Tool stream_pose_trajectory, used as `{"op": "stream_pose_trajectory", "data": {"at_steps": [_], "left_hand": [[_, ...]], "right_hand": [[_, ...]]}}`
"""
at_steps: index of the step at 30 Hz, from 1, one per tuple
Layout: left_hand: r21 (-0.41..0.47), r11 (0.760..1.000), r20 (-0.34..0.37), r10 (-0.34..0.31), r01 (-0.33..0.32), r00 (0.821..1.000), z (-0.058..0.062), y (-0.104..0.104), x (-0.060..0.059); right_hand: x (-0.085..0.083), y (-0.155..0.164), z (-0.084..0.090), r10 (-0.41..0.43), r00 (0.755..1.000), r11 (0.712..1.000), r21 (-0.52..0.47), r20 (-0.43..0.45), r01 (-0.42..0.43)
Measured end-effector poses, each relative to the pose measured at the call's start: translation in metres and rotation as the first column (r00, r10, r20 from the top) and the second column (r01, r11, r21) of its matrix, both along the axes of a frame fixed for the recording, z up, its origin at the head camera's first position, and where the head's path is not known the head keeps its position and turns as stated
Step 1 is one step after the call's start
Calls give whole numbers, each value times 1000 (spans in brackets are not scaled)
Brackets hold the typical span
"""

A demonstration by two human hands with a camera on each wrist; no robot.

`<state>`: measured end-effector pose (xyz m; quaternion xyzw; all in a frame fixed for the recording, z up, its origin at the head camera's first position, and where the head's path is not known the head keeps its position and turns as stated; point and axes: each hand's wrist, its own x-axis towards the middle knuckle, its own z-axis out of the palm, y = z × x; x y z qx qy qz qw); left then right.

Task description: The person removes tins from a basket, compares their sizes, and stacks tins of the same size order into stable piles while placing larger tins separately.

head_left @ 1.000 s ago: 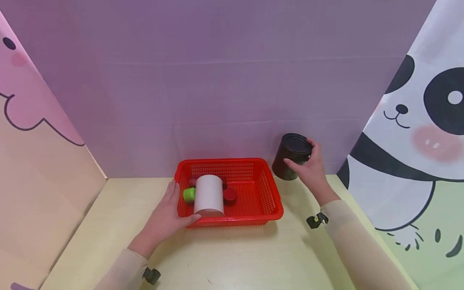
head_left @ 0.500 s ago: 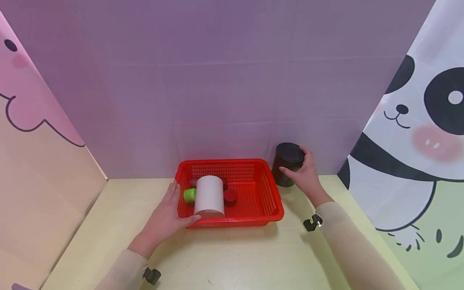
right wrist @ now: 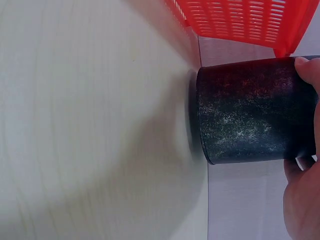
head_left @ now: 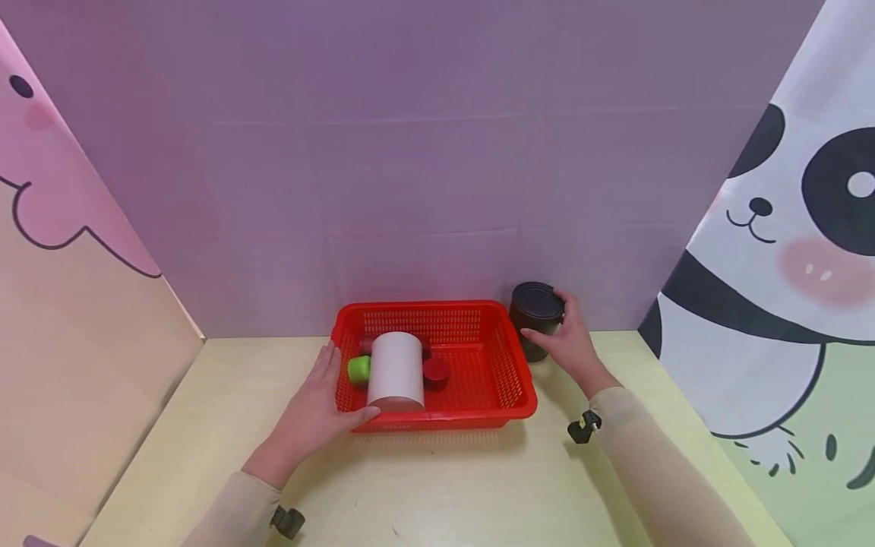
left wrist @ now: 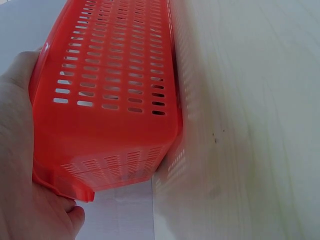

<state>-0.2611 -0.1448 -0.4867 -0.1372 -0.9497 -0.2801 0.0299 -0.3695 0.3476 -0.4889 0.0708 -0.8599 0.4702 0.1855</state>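
My right hand (head_left: 570, 348) grips a black cylindrical can (head_left: 538, 310) with a lid, fingers on its far right side and thumb across its front. In the right wrist view the can (right wrist: 250, 112) is upright, its base at or just above the table. My left hand (head_left: 314, 406) holds the left end of a red plastic basket (head_left: 472, 414), thumb along the front rim. Inside the basket lie a white cylinder (head_left: 396, 372), a small green object (head_left: 358, 370), a round red object (head_left: 436, 372) and a dark reddish thing partly hidden behind the cylinder.
The pale wooden table (head_left: 437, 486) ends at a purple back wall (head_left: 424, 190) close behind the basket and can. Side panels stand left and right, the right one with a panda picture (head_left: 766, 304).
My right hand has lowered the can and brought it left, close beside the basket's right end. The left hand and basket have stayed in place.
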Motion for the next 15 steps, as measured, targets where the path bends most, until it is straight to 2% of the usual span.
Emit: {"op": "stream_pose_trajectory", "data": {"at_steps": [6,15], "left_hand": [[8,1000,-2,-1,1,1000,-4,1,-3],[18,1000,3,-1,1,1000,-3,0,-2]], "right_hand": [[-4,1,-7,-5,999,1000,30,35,4],[-2,2,-13,16,998,1000,3,61,-16]]}}
